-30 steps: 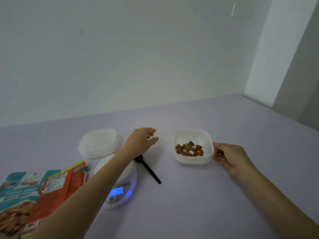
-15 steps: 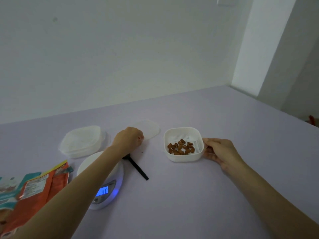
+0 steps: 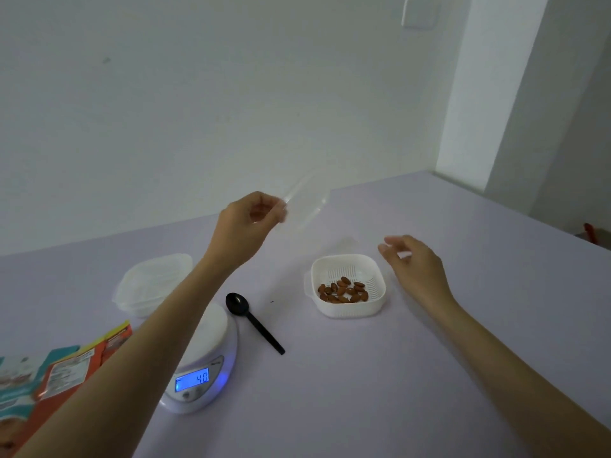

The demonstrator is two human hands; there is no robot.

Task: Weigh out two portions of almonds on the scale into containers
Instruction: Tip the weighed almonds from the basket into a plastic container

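A white square container with several brown almonds in it stands on the lilac table. My left hand is raised above the table and pinches a clear plastic lid by its edge, tilted in the air. My right hand hovers just right of the container, fingers loosely spread and holding nothing. The white kitchen scale sits partly under my left forearm, its blue display lit. A stack of clear containers stands at the left.
A black plastic spoon lies between the scale and the almond container. Orange and teal snack bags lie at the left edge. A white wall rises behind the table, with a corner pillar at the right.
My left hand has picked the clear lid off the table and raised it. My right hand has let go of the almond container and lifted beside it.
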